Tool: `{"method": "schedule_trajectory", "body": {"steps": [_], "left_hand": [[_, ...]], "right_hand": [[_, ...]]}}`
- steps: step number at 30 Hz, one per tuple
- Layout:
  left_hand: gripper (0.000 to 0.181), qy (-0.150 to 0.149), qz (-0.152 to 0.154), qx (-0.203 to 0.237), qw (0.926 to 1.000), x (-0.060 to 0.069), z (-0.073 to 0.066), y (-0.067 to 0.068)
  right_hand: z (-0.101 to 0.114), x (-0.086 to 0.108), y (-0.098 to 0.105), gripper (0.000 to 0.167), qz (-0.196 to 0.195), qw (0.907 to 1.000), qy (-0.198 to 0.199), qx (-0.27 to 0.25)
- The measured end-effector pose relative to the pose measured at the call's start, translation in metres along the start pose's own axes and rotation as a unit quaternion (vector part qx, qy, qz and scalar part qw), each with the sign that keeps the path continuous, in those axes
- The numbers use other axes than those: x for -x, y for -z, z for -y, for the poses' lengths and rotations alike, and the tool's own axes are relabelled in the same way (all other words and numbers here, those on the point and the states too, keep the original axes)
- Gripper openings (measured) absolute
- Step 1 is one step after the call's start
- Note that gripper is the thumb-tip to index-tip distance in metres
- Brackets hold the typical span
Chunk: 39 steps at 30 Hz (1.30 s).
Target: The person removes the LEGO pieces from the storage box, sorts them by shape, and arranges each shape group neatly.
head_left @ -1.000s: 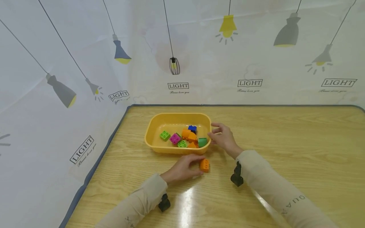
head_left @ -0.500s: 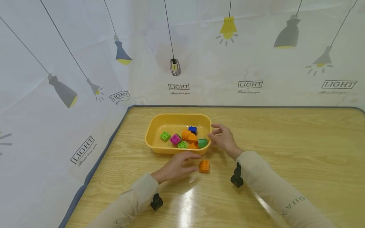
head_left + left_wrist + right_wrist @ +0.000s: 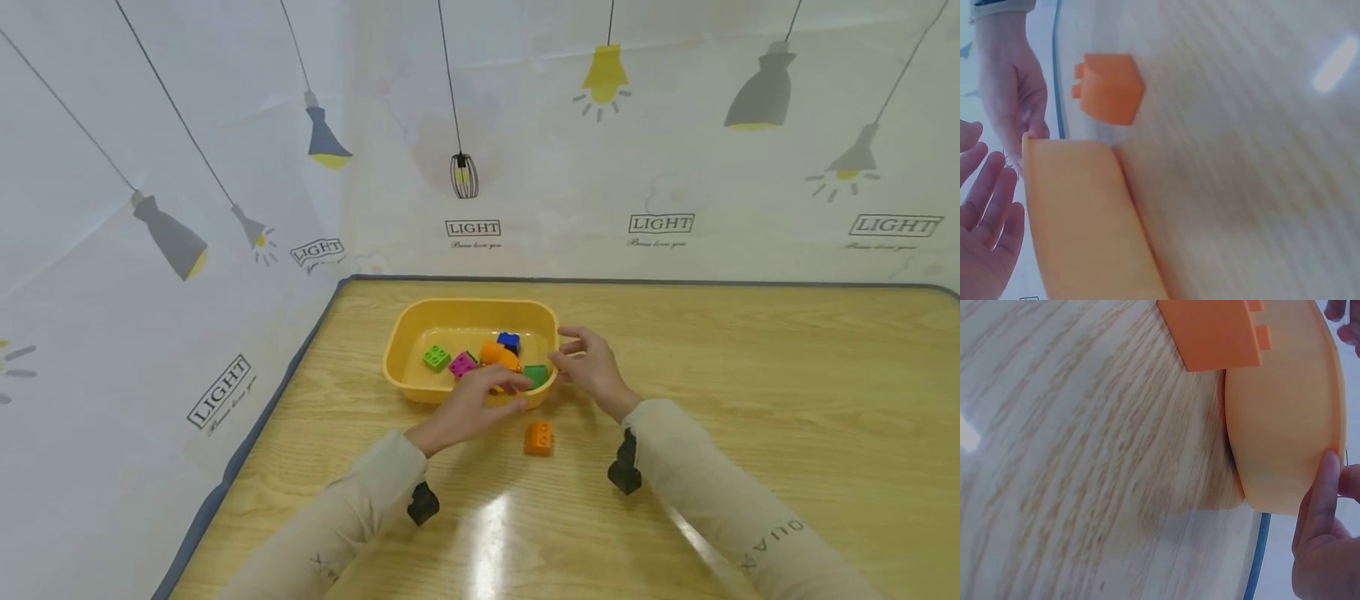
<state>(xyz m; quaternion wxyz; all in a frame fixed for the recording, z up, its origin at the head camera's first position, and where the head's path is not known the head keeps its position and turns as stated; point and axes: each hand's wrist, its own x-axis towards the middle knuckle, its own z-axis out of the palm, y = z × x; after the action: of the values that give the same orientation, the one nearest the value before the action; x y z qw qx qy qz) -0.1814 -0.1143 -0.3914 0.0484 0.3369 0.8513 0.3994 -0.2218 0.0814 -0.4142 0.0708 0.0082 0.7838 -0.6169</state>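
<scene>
A yellow plastic box holding several toy bricks stands on the table. My left hand is above its front wall, with loosely bent fingers reaching over the bricks; nothing shows in its grasp, though the hand hides some bricks. My right hand touches the box's right end, its thumb against the outer wall near the rim. An orange brick with a curved side lies on the table just in front of the box. Inside are a green brick, a magenta brick, a lime brick and a blue brick.
The wooden table extends to the right of the box. Along its left and back edges hangs a pale sheet printed with lamps. A black wrist camera sits under the left wrist, another camera under the right.
My left hand has let go of the orange brick on the table, drawn back to the left, then moved forward over the box's front wall. My right hand stays at the box's right end.
</scene>
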Motion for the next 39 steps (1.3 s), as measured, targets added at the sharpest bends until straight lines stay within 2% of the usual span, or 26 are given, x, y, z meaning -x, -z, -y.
{"method": "schedule_trajectory", "body": {"steps": [6,13,16,23,32,39], "left_hand": [[0.025,0.008,-0.017,0.000,0.9998,-0.015,0.003,0.004],[0.029,0.070,-0.004,-0.040,0.9967,-0.032,0.010,0.005],[0.030,0.083,-0.001,-0.045,0.9955,-0.037,0.013,0.005],[0.030,0.100,-0.008,-0.058,0.9933,-0.047,0.022,0.004],[0.034,0.155,-0.012,-0.081,0.9845,-0.057,0.033,0.002],[0.035,0.152,-0.013,-0.105,0.9827,-0.057,0.038,0.001]], "right_hand": [[0.000,-0.001,0.001,0.046,0.002,1.0000,-0.002,-0.003],[-0.001,-0.001,0.002,0.047,0.005,0.9999,-0.010,0.001],[0.000,-0.001,0.002,0.047,0.004,0.9999,-0.012,0.002],[0.001,0.000,0.002,0.047,0.002,1.0000,-0.008,0.006],[0.001,0.000,0.002,0.047,0.003,1.0000,-0.003,0.004],[0.000,0.000,0.001,0.047,-0.001,1.0000,0.002,-0.002]]}}
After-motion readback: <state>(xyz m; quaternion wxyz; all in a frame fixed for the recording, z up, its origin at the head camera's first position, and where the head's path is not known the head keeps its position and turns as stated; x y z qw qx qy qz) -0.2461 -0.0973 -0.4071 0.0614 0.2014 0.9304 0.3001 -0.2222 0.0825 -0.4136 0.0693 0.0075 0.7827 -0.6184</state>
